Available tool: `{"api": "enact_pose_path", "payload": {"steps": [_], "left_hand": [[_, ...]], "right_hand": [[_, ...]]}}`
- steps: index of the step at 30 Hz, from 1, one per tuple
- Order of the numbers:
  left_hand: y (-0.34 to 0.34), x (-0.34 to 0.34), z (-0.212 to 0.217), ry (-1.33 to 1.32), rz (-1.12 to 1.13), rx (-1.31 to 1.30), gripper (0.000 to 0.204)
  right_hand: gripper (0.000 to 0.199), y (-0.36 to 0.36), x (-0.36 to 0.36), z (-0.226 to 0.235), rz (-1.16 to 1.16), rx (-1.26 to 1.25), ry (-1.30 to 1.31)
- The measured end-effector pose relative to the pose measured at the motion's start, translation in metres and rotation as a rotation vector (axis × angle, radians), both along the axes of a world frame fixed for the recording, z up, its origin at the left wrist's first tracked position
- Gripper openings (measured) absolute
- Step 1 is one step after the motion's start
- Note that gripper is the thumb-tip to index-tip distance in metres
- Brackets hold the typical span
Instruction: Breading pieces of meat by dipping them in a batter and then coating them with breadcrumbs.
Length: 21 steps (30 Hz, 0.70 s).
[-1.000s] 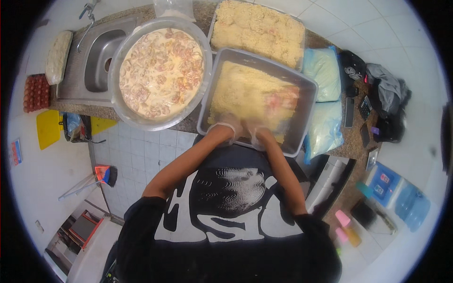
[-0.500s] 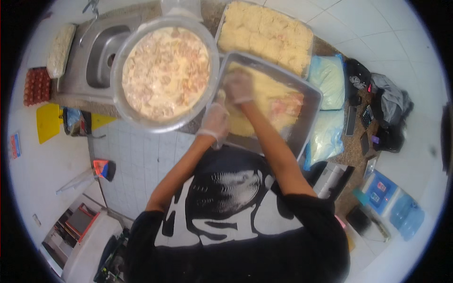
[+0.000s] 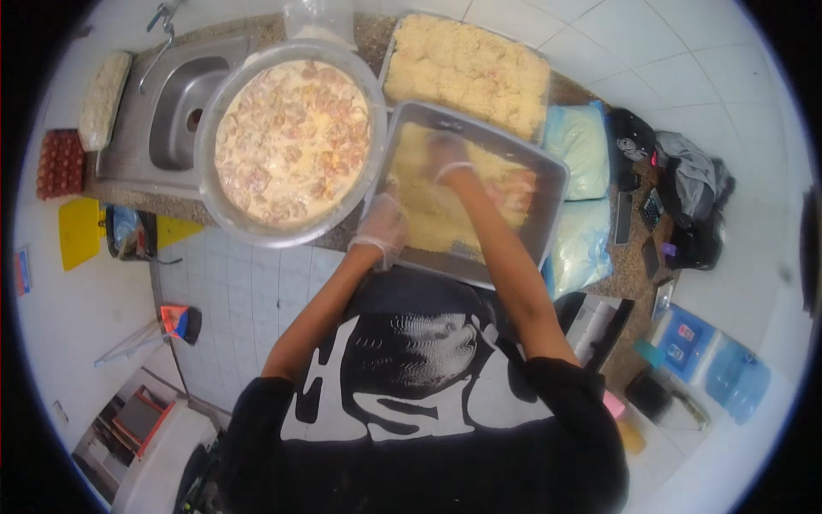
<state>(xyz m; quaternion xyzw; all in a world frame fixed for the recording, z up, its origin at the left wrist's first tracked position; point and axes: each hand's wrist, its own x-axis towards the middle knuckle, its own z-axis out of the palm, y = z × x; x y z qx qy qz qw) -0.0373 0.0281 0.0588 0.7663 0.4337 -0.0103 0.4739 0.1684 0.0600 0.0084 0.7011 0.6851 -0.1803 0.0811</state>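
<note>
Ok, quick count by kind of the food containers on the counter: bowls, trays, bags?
Round metal bowl of creamy mix: 1
Metal trays: 2, the near tray with crumbs under the gloved right hand, and the far tray of breaded pieces
Pale bags: 2
Total: 5

At your 10 o'clock you see a steel sink (image 3: 175,111) with a tap (image 3: 158,21) over it. A long bread-like lump (image 3: 103,98) lies at the sink's left side. Past it, near 9 o'clock, sits a red egg tray (image 3: 58,163), and a yellow board (image 3: 79,231) hangs below that. At 12 o'clock a tray of crumbed pieces (image 3: 467,73) rests on the counter. At 2 o'clock you see two pale bags (image 3: 580,141), one below the other. A black cap (image 3: 632,137) and some dark clothes (image 3: 695,193) lie at 3 o'clock. Blue jugs (image 3: 736,377) stand down at 4 o'clock.
</note>
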Motion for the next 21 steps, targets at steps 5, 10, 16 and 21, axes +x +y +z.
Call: {"api": "enact_pose_path", "payload": {"steps": [5, 10, 16, 21], "left_hand": [[-0.009, -0.005, 0.005, -0.095, 0.052, 0.059, 0.058], [-0.015, -0.016, 0.011, -0.157, 0.141, 0.133, 0.057], [-0.014, -0.009, -0.008, -0.009, 0.107, 0.057, 0.059], [-0.021, -0.02, -0.007, 0.034, 0.145, -0.019, 0.061]], "right_hand": [[0.028, -0.037, -0.001, -0.008, -0.062, 0.171, 0.245], [0.029, -0.067, -0.02, 0.044, -0.127, 0.445, 0.298], [0.033, -0.051, -0.005, -0.011, -0.182, 0.19, 0.276], [0.03, -0.071, -0.001, 0.057, -0.261, 0.369, 0.415]]}}
